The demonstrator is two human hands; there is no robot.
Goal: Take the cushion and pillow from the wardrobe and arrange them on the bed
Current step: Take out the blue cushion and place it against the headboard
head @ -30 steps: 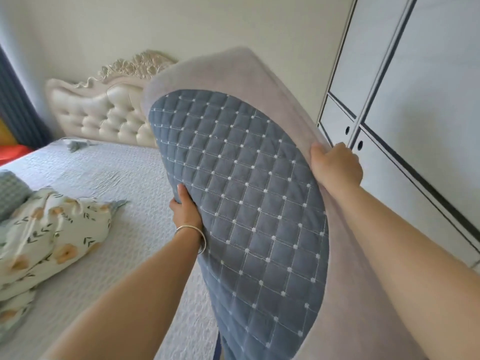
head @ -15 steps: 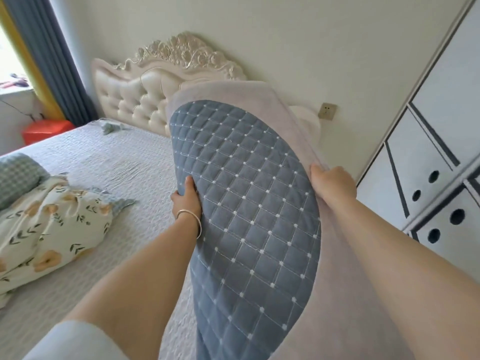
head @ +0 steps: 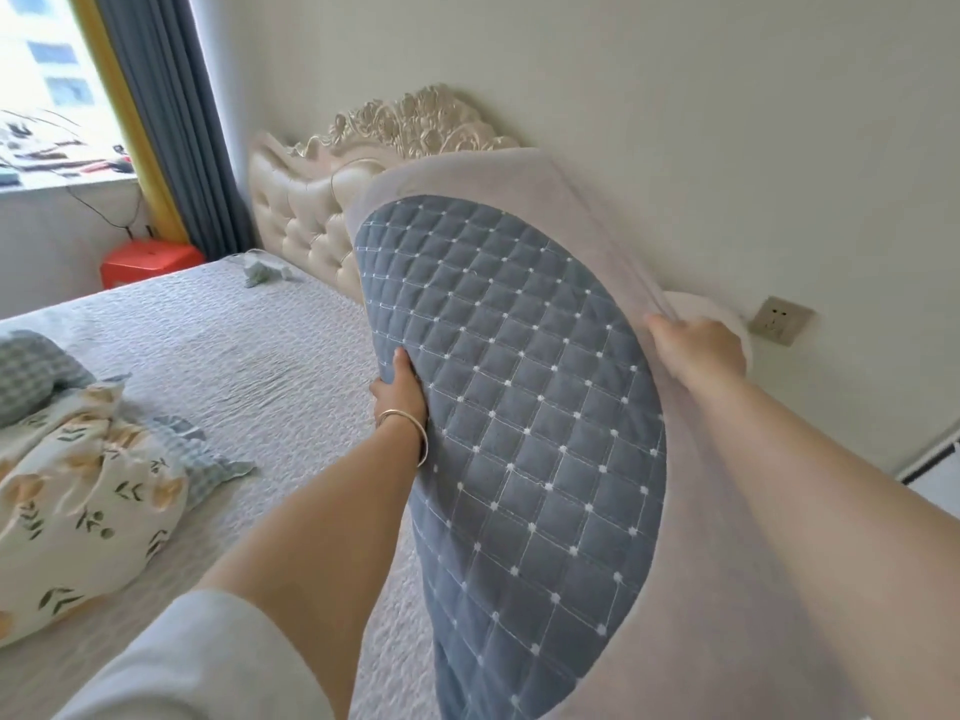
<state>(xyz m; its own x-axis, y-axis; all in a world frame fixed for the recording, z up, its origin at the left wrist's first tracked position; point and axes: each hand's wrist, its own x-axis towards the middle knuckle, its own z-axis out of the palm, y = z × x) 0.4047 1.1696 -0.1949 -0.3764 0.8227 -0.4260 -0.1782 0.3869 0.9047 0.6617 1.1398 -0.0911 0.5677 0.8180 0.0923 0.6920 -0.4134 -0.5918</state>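
I hold a large cushion upright over the right side of the bed; its quilted face is blue with white dots and its border and back are pale grey. My left hand, with a bangle on the wrist, grips the cushion's left edge. My right hand grips the grey right edge near the wall. A floral pillow lies at the bed's left. The cushion hides part of the cream tufted headboard.
A blue checked roll lies beside the floral pillow. A small crumpled cloth sits near the headboard. A red stool, blue curtain and window are at far left. A wall socket and the wardrobe's edge are at right.
My view has swung left toward the window; the wardrobe has nearly left the frame. Both hands keep their grip and the cushion has moved closer to the headboard.
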